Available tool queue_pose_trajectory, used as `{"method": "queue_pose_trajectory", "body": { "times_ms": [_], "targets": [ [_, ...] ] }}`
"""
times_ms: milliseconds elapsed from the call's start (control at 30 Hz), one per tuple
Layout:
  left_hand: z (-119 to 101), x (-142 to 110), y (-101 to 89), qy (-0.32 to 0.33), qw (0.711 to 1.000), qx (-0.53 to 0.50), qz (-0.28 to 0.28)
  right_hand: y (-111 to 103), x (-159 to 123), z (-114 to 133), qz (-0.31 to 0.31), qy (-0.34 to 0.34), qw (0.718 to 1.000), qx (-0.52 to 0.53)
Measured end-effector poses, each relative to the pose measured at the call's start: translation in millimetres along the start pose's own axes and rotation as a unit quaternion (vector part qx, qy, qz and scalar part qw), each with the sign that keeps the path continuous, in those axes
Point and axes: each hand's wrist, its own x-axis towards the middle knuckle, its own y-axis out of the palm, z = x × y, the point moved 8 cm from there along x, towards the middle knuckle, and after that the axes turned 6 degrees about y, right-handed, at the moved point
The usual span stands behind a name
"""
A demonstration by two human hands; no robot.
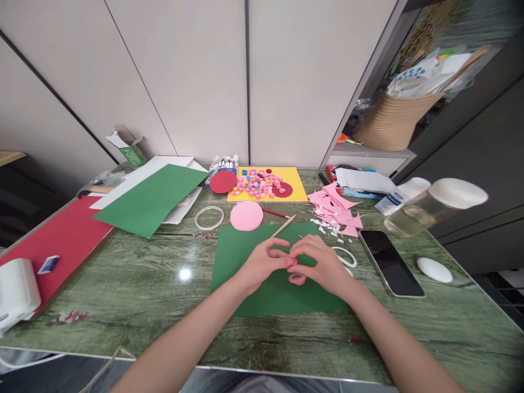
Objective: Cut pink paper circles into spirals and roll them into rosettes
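Over a green paper sheet (266, 300), my left hand (260, 266) and my right hand (323, 263) meet, fingertips pinched on a small pink paper roll (292, 262). Most of that roll is hidden by the fingers. Just below it shows a pink paper coil (297, 279); whether it hangs from the roll or lies on the sheet, I cannot tell. White-handled scissors (347, 255) lie partly under my right hand. Beyond my left hand a pointed wooden stick (283, 226) rests on the sheet's far edge.
Behind are pink paper circles (246, 216), a tape roll (209, 218) and a yellow sheet (301, 185) bearing many small pink rolled pieces (257, 184). Pink scraps (333, 204), a phone (391, 263), a mouse (434, 269) and a bottle (434, 207) stand right. Green paper (151, 196) lies left.
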Motion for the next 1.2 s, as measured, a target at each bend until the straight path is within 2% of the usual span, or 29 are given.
{"method": "queue_pose_trajectory", "body": {
  "times_ms": [167,267,367,467,700,833,967,1200],
  "targets": [
    [-1.0,0.8,-0.9,-0.011,0.997,0.052,0.053,4.1,0.3,0.8,0.075,-0.005,0.996,0.041],
    [-3.7,-0.3,0.8,-0.011,0.993,0.092,0.074,7.8,-0.2,0.3,0.09,-0.01,0.995,0.047],
    [-6.7,-0.9,2.0,0.0,0.992,0.108,0.072,7.8,-0.3,-0.7,0.068,-0.022,0.997,0.03],
    [-6.8,-0.4,-0.2,0.008,0.994,0.102,0.034,3.6,0.0,-1.0,0.024,-0.031,0.999,0.005],
    [-1.3,0.0,0.9,0.018,0.999,0.005,-0.033,-1.8,-2.8,4.5,-0.056,-0.065,0.993,-0.076],
    [-1.0,0.0,-1.7,0.019,0.999,0.0,-0.04,-0.7,-4.1,4.8,-0.069,-0.064,0.991,-0.097],
    [-2.0,2.6,-5.3,0.018,1.0,0.011,-0.014,-0.1,-1.5,0.8,-0.029,-0.032,0.998,-0.055],
    [-1.4,3.8,-6.0,-0.027,0.996,0.058,0.054,8.0,-0.4,0.1,0.066,-0.023,0.998,0.009]
  ]
}}
